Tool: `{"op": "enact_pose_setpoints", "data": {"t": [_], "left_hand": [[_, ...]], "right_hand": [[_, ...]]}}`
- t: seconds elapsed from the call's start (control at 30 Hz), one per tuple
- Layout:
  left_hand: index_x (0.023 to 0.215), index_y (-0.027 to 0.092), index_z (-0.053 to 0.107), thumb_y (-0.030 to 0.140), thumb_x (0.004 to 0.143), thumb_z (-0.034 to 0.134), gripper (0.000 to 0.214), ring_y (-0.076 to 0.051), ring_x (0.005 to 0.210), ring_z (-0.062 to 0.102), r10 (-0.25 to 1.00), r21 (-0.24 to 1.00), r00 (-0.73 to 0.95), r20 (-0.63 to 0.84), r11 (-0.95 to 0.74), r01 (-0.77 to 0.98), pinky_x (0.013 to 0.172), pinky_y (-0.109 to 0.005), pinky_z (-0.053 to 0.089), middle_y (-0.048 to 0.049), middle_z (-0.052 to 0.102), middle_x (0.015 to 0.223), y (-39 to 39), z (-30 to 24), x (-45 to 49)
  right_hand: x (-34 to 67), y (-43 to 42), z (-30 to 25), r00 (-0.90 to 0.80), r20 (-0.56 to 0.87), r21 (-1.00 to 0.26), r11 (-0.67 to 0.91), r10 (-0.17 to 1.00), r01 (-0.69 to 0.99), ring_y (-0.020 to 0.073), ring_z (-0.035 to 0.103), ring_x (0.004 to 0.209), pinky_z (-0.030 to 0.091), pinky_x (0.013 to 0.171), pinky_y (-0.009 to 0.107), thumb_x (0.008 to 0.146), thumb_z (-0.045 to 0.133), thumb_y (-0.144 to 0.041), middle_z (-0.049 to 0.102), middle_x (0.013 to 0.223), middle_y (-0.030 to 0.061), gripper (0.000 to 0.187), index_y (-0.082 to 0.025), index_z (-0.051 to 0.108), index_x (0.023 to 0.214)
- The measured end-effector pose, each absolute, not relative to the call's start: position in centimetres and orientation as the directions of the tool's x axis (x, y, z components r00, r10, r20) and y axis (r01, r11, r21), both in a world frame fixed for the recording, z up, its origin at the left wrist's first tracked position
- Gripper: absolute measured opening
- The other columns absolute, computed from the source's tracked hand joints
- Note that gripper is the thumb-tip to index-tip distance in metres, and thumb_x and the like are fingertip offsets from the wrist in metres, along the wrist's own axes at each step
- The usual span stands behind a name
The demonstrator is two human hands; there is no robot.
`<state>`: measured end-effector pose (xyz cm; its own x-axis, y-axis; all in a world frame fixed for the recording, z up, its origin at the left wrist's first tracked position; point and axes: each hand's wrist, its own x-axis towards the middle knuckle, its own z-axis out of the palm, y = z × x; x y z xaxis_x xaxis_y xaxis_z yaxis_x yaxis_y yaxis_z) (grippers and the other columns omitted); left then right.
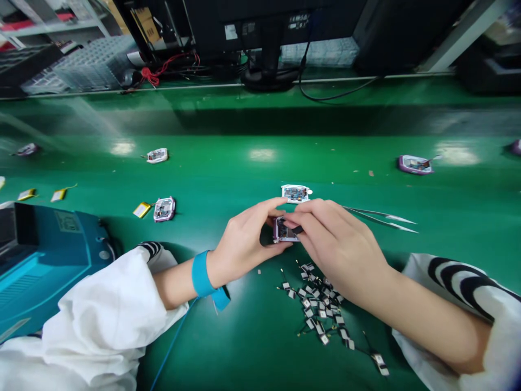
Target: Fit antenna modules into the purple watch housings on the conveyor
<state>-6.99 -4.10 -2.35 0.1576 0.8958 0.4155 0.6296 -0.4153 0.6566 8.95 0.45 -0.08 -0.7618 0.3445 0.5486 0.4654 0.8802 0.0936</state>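
My left hand (244, 231) grips a small purple-edged device casing (280, 231) with its circuit board exposed, between thumb and fingers. Over that casing, my right hand (337, 239) pinches a small black piece (298, 229); whether it is joined to the casing cannot be made out. Just beyond my fingers lies a white device casing (295, 193) showing its board. Silver tweezers (386, 217) stick out behind my right hand, points toward the right; their other end is hidden. Below my hands is a loose pile of small modules with short black leads (321, 304).
Open device casings (165, 209) and yellow battery cells (142, 209) lie to the left. Another purple casing (415, 164) rests at far right. A teal machine (61, 260) stands by my left arm. A monitor stand (271, 70) and clear trays (95, 62) are behind. My left wrist wears a blue corded strap (202, 274).
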Motion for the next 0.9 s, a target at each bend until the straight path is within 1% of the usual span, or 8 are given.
{"op": "enact_pose_setpoints", "data": {"t": [0.07, 0.17, 0.3, 0.4, 0.53, 0.63, 0.73, 0.9], "left_hand": [[0.117, 0.021, 0.039, 0.020, 0.067, 0.068, 0.058, -0.015, 0.086, 0.061, 0.902, 0.677, 0.142, 0.407, -0.402, 0.616, 0.082, -0.029, 0.050, -0.0026, 0.062, 0.099, -4.1, -2.3, -6.9], [0.116, 0.022, 0.040, 0.021, 0.066, 0.069, 0.058, -0.013, 0.080, 0.061, 0.921, 0.741, 0.108, 0.374, -0.367, 0.563, 0.076, -0.027, 0.051, -0.0017, 0.062, 0.097, -4.2, -2.2, -6.8], [0.114, 0.022, 0.041, 0.021, 0.065, 0.069, 0.056, -0.012, 0.078, 0.061, 0.931, 0.815, 0.078, 0.358, -0.352, 0.461, 0.073, -0.024, 0.052, -0.0010, 0.062, 0.095, -4.3, -2.2, -6.7], [0.112, 0.021, 0.041, 0.021, 0.065, 0.070, 0.056, -0.011, 0.077, 0.060, 0.935, 0.841, 0.051, 0.351, -0.338, 0.421, 0.073, -0.023, 0.051, -0.0006, 0.063, 0.094, -4.3, -2.3, -6.7], [0.111, 0.022, 0.042, 0.021, 0.064, 0.071, 0.055, -0.010, 0.075, 0.061, 0.931, 0.832, 0.049, 0.361, -0.345, 0.434, 0.072, -0.023, 0.051, -0.0002, 0.063, 0.094, -4.3, -2.4, -6.8], [0.111, 0.021, 0.042, 0.021, 0.063, 0.071, 0.056, -0.012, 0.079, 0.061, 0.925, 0.813, 0.052, 0.375, -0.356, 0.461, 0.074, -0.022, 0.051, -0.0007, 0.063, 0.094, -4.4, -2.4, -6.8], [0.111, 0.020, 0.042, 0.022, 0.063, 0.072, 0.056, -0.012, 0.082, 0.062, 0.923, 0.801, 0.053, 0.381, -0.359, 0.479, 0.075, -0.022, 0.052, -0.0013, 0.062, 0.096, -4.4, -2.5, -6.8], [0.110, 0.019, 0.043, 0.023, 0.064, 0.071, 0.053, -0.012, 0.081, 0.063, 0.906, 0.767, 0.063, 0.417, -0.389, 0.511, 0.074, -0.021, 0.051, -0.0006, 0.063, 0.094, -4.4, -2.5, -6.8]], "right_hand": [[9.0, 0.7, -0.2, -0.746, 0.558, 0.031, 0.889, 0.363, 0.456, 0.0178, 0.055, 0.075, 0.049, 0.061, 0.030, 0.080, 0.044, -0.008, 0.060, 0.079, 0.0107, 0.014, -0.008, 0.058, 0.083], [9.0, 1.4, -0.6, -0.717, 0.590, -0.130, 0.920, 0.371, 0.369, 0.0142, 0.054, 0.076, 0.049, 0.066, 0.028, 0.079, 0.042, -0.005, 0.060, 0.082, 0.0067, 0.017, -0.013, 0.056, 0.083], [8.8, 2.1, -1.2, -0.636, 0.610, -0.372, 0.880, 0.472, 0.296, 0.0106, 0.054, 0.076, 0.047, 0.065, 0.025, 0.075, 0.052, -0.004, 0.058, 0.079, 0.0014, 0.016, -0.018, 0.056, 0.080], [8.5, 2.3, -1.3, -0.607, 0.591, -0.479, 0.836, 0.532, 0.267, 0.0101, 0.054, 0.075, 0.048, 0.064, 0.024, 0.074, 0.057, -0.008, 0.057, 0.076, 0.0017, 0.010, -0.017, 0.057, 0.078], [8.5, 2.2, -1.1, -0.604, 0.569, -0.517, 0.814, 0.558, 0.265, 0.0106, 0.055, 0.074, 0.048, 0.063, 0.025, 0.074, 0.057, -0.009, 0.057, 0.075, 0.0020, 0.008, -0.016, 0.056, 0.076], [8.6, 2.2, -1.1, -0.607, 0.580, -0.502, 0.826, 0.542, 0.258, 0.0110, 0.054, 0.074, 0.048, 0.062, 0.026, 0.074, 0.057, -0.009, 0.057, 0.075, 0.0019, 0.008, -0.017, 0.056, 0.075], [8.7, 2.2, -1.2, -0.616, 0.585, -0.485, 0.836, 0.528, 0.256, 0.0107, 0.054, 0.074, 0.048, 0.065, 0.027, 0.074, 0.057, -0.008, 0.056, 0.076, 0.0018, 0.009, -0.017, 0.055, 0.077], [8.6, 2.2, -1.9, -0.602, 0.601, -0.505, 0.834, 0.526, 0.224, 0.0098, 0.052, 0.074, 0.046, 0.065, 0.025, 0.075, 0.055, -0.009, 0.055, 0.075, 0.0015, 0.009, -0.017, 0.052, 0.075]]}}
